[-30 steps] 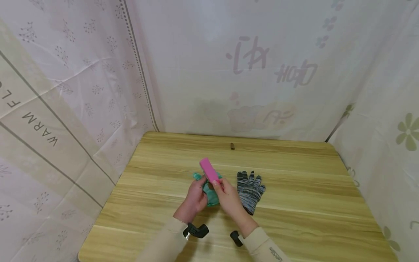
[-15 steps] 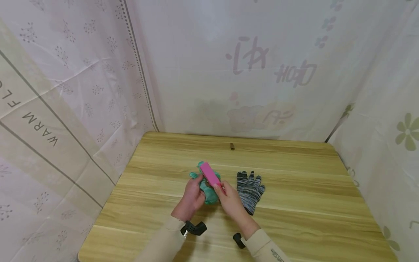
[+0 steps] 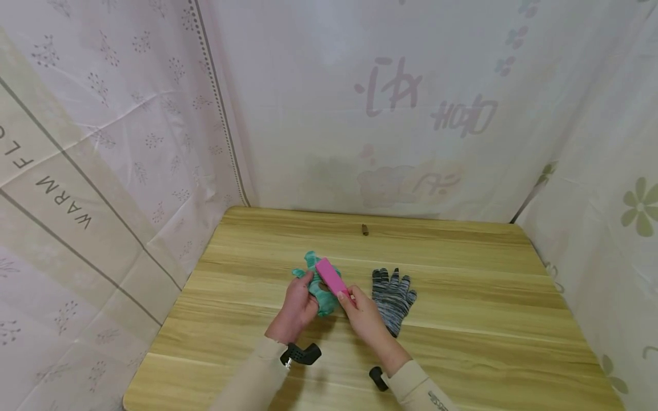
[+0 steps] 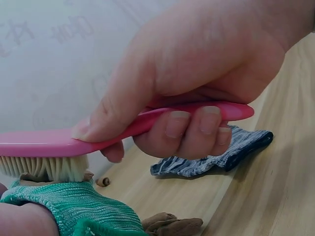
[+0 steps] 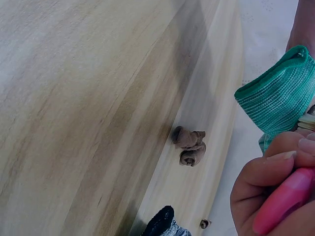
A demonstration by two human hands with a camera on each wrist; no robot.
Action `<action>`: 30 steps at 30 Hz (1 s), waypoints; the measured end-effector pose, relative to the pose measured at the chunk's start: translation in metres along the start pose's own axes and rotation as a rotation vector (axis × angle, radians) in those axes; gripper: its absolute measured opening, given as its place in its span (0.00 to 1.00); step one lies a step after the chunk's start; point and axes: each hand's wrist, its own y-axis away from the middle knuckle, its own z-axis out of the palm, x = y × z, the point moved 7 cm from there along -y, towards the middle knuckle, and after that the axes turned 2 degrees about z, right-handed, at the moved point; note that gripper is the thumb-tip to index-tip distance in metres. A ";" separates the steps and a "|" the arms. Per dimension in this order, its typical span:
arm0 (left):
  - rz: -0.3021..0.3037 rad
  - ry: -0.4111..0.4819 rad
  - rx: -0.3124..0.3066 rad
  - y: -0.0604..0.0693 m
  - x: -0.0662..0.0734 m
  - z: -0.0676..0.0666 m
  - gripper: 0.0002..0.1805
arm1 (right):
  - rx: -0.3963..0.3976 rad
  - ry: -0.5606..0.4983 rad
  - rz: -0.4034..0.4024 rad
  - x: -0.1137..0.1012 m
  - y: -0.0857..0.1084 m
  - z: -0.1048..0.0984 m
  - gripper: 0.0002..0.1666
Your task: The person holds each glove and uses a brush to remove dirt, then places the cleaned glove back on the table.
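In the head view my left hand [image 3: 295, 302] holds a green knit glove [image 3: 325, 302] above the table, its thumb on top. My right hand [image 3: 364, 315] grips the handle of a pink brush [image 3: 331, 276] whose head lies over the glove. The left wrist view shows the brush's pale bristles [image 4: 59, 167] pressing on a brown smear [image 4: 34, 179] on the green glove [image 4: 83, 204]. Most of my left hand's fingers are hidden behind the glove. A grey and black striped glove [image 3: 393, 299] lies flat beside my right hand.
A small brown roll [image 3: 365, 229] lies near the table's [image 3: 462, 257] far edge. More soft brown lumps [image 5: 189, 145] rest on the wood in the right wrist view. Patterned curtains [image 3: 329, 114] surround the table's back and sides.
My left hand and the green glove have shifted left, and more of the glove's fingers show. The brush has slid slightly toward me, still in my right hand.
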 end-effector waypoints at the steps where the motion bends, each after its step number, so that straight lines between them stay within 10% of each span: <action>1: -0.004 0.007 0.002 0.000 0.000 0.000 0.10 | -0.002 0.002 0.000 0.001 0.000 0.000 0.14; 30: -0.023 -0.017 -0.017 0.003 -0.003 -0.003 0.11 | -0.002 -0.003 0.006 0.005 0.002 0.000 0.18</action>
